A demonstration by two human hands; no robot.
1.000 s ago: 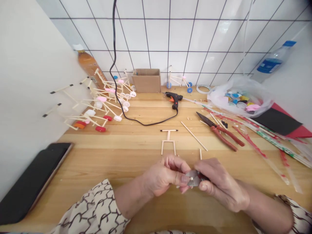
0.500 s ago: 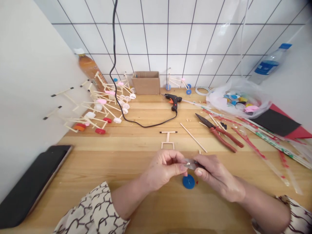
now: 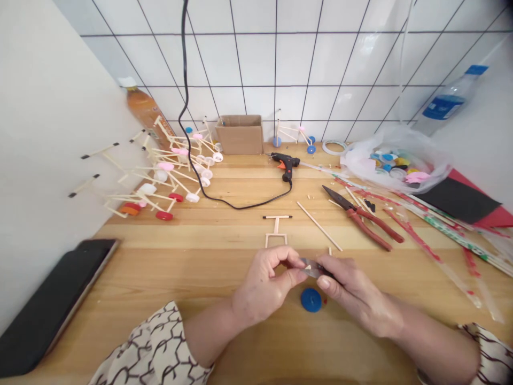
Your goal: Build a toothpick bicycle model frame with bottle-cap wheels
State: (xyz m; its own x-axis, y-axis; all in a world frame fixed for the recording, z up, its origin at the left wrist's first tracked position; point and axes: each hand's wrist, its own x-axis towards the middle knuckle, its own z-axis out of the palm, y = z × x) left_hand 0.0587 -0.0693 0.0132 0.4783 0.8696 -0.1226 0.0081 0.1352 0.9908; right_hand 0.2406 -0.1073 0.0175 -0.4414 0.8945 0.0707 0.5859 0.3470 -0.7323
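Note:
My left hand pinches a small pale wooden piece between thumb and fingers; most of it is hidden by them. Closed around a dark handle, my right hand holds what look like small scissors, whose grey blades lie at the pale piece, close to my left fingertips. Just below the blades a round blue cap rests flat on the table, with a tiny red bit beside it. Beyond my left hand lies a small frame of thin sticks with a black-tipped crossbar.
Red-handled pliers, a loose stick and a black glue gun with its cord lie ahead. Stick models with cap wheels crowd the left. A bag of caps and plastic strips lie right; a phone-like black slab lies left.
Both hands and the scissors have shifted very slightly left in the view, still at the pale piece. The camera view has moved a little; the things on the table keep their places.

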